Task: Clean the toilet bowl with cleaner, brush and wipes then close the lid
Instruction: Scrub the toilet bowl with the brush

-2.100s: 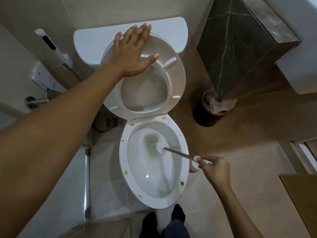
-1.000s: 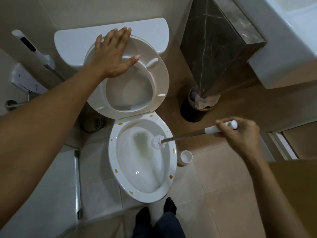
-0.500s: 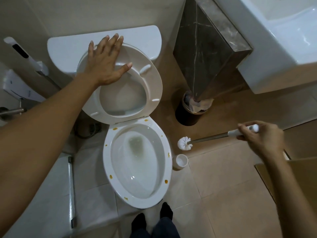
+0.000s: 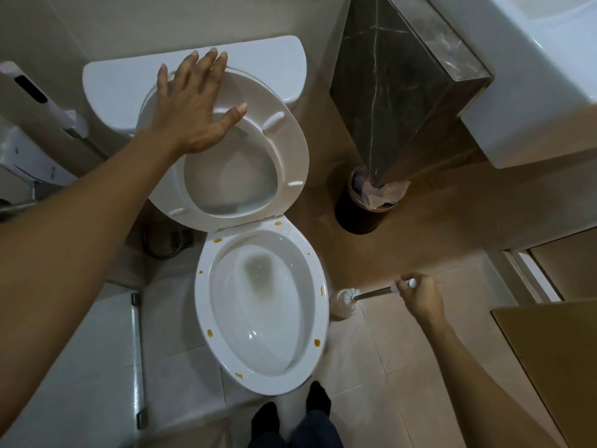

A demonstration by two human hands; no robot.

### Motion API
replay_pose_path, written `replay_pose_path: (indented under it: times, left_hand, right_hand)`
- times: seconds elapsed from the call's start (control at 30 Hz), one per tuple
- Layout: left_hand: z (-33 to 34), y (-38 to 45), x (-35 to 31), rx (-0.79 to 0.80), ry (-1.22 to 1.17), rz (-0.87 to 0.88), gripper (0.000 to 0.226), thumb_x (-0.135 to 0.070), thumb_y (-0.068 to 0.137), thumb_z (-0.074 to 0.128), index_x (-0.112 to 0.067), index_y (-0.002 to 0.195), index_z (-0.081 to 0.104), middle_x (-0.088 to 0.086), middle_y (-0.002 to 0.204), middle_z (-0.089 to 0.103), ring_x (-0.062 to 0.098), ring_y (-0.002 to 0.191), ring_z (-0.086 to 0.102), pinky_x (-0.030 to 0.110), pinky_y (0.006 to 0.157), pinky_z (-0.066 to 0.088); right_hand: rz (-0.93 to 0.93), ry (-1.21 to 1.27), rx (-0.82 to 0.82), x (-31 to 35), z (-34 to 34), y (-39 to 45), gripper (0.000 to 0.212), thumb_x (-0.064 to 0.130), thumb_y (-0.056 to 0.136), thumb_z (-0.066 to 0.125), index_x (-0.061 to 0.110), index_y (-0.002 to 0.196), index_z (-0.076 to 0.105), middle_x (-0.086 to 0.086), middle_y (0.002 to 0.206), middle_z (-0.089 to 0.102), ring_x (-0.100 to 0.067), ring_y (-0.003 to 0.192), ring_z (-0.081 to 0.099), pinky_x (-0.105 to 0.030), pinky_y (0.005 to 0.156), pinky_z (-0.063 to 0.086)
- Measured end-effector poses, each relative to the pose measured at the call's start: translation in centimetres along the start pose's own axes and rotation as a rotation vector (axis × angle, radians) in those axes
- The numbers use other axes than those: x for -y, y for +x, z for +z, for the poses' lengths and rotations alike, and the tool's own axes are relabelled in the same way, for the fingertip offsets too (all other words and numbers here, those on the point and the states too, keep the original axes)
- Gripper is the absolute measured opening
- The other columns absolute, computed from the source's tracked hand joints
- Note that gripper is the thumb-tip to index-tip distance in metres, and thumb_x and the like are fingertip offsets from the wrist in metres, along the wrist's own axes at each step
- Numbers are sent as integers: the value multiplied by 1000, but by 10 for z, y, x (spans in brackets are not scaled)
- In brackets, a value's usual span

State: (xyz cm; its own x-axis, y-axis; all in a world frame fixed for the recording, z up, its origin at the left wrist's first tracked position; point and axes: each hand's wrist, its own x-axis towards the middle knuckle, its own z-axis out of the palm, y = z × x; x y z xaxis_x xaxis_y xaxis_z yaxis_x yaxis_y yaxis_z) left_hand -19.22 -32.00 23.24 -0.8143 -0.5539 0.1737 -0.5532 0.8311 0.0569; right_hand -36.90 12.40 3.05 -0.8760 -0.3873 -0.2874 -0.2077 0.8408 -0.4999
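Observation:
The white toilet bowl (image 4: pixel 318 273) stands open below me, its rim dotted with several orange-brown stains and a murky patch in the water. My left hand (image 4: pixel 193 114) lies flat, fingers spread, on the raised seat (image 4: pixel 290 150), pressing it back toward the tank (image 4: pixel 268 59). My right hand (image 4: pixel 420 294) grips the handle of the toilet brush (image 4: pixel 371 294). The brush's white head sits at the mouth of its white holder (image 4: pixel 340 310) on the floor, just right of the bowl.
A dark bin (image 4: pixel 365 208) with crumpled tissue stands against the brown wall base to the right. A dark marble column (image 4: pixel 397 76) and a white basin (image 4: pixel 533 76) are above it. A bidet sprayer (image 4: pixel 42 95) hangs at the left. A cardboard edge (image 4: pixel 549 350) is at right.
My right hand lifted the brush out of the bowl, swung it to the right and lowered its head to the holder beside the toilet. My left hand stayed on the raised seat.

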Motion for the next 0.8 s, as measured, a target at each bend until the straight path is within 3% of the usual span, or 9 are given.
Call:
replay_pose_path:
  times: [0.13, 0.33, 0.4, 0.47, 0.53, 0.63, 0.8]
  left_hand:
    - [1, 0, 0, -13, 4, 0, 83, -70, 85, 16, -23, 153, 1, 3, 160, 2, 24, 147, -1, 55, 114, -3]
    - [4, 1, 0, -35, 8, 2, 81, -67, 87, 18, -22, 153, 2, 4, 160, 3, 25, 147, 0, 55, 114, -3]
    - [4, 1, 1, -32, 5, 4, 81, -67, 87, 18, -22, 153, 2, 4, 160, 3, 25, 147, 0, 55, 114, -3]
    - [4, 1, 1, -29, 6, 10, 82, -68, 87, 18, -23, 153, 2, 4, 160, 3, 25, 147, 0, 55, 114, -3]
    - [4, 1, 2, -28, 6, 8, 82, -69, 86, 17, -23, 153, 1, 3, 160, 2, 25, 147, -1, 55, 114, -3]
    - [4, 1, 1, -30, 4, 0, 82, -69, 86, 17, -24, 153, 0, 3, 160, 2, 24, 147, -1, 55, 114, -4]
    - [4, 0, 0, -23, -10, -12, 81, -69, 86, 18, -25, 152, 0, 1, 160, 1, 23, 147, -2, 54, 114, -4]
  right_hand:
    - [94, 15, 47, -6, 23, 1, 35, 19, 90, 65, -1, 118, 64, -25, 102, 68, -36, 99, 64, -35, 86, 50]
    - [65, -148, 152, -10, 59, -6, 42, 12, 97, 53, -3, 135, 46, -26, 113, 64, -40, 108, 59, -39, 86, 47]
    - [29, -186, 167, -8, 68, -11, 49, 6, 97, 48, -1, 144, 33, -24, 136, 49, -39, 112, 56, -41, 88, 47]
    - [5, -180, 167, -7, 74, -14, 60, 6, 98, 45, 5, 151, 16, -19, 157, 17, -41, 120, 51, -45, 92, 46]
    - [-46, -201, 136, -8, 76, -14, 70, 13, 98, 49, 8, 153, 5, -15, 160, 2, -39, 131, 41, -48, 101, 43]
    - [-98, -272, 136, -5, 74, -13, 76, 30, 99, 48, 8, 153, 0, -13, 160, 1, -31, 145, 17, -48, 113, 29]
    - [-80, -293, 155, -5, 70, -15, 74, 37, 100, 43, 7, 153, 1, -13, 160, 1, -30, 145, 18, -47, 114, 27]
